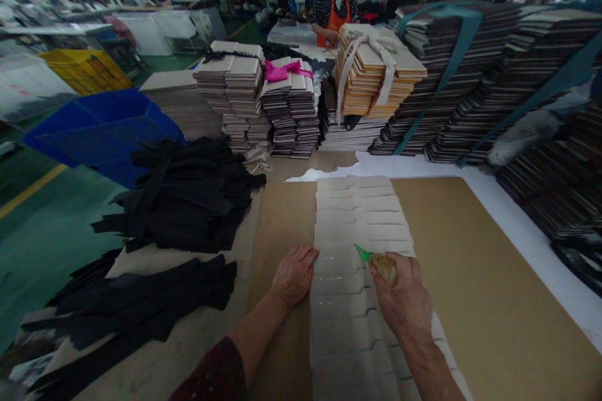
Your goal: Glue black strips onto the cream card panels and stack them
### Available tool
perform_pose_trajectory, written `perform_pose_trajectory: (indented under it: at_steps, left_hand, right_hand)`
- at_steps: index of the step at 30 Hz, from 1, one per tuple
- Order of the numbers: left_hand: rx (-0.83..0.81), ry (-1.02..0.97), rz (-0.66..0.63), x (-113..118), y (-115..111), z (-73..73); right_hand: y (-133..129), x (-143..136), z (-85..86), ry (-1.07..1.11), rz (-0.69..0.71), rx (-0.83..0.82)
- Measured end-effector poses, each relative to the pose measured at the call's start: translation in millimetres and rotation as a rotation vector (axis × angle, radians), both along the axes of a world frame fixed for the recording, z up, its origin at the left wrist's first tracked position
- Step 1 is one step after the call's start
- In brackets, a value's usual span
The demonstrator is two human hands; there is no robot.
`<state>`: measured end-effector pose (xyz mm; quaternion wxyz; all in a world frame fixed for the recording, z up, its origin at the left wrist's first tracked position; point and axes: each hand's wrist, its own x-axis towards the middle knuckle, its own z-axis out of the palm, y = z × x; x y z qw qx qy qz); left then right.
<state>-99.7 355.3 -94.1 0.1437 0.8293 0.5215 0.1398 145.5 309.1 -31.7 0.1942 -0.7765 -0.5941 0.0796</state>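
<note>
In my right hand (405, 294) is a squeeze glue bottle (385, 269), brownish and see-through, with a green pointed nozzle (362, 253) tilted down to the left. Its tip is over a long row of overlapping pale grey-beige pieces (360, 216), which runs from front to back. Wet, shiny lines show on several pieces left of the nozzle. My left hand (295, 274) lies at the row's left edge, fingertips touching it, with no object seen in it. Its fingers are stretched out close together. Under the row is brown board (282, 219).
Black fabric strips (183, 194) lie in piles at the left, by a blue bin (108, 131). Bundled stacks of panels (289, 113) line the table's back, with taller strapped stacks (461, 75) at the right. Beyond them a person in an orange apron (339, 12) works.
</note>
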Motion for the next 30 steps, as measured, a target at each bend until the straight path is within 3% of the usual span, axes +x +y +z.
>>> perform_pose_trajectory:
  at_steps: [6, 12, 21, 27, 30]
  left_hand:
    - [0.008, -0.004, -0.001, 0, 0, 0.0]
    - [0.025, -0.007, -0.001, -1, 1, -1.2]
    - [0.058, -0.015, -0.003, -2, 1, -6.7]
    - [0.087, -0.015, -0.014, -4, 1, -9.0]
    - [0.102, -0.015, -0.017, -4, 2, -10.8]
  right_hand:
    - [1, 8, 6.7, -0.043, -0.085, 0.003]
    - [1, 3, 7.6, -0.005, -0.011, 0.031]
    - [0, 34, 12.6, -0.045, -0.168, 0.021]
    - [-2, 28, 11.2, -0.010, -0.126, 0.005]
    - [-2, 37, 11.3, -0.029, -0.171, -0.002]
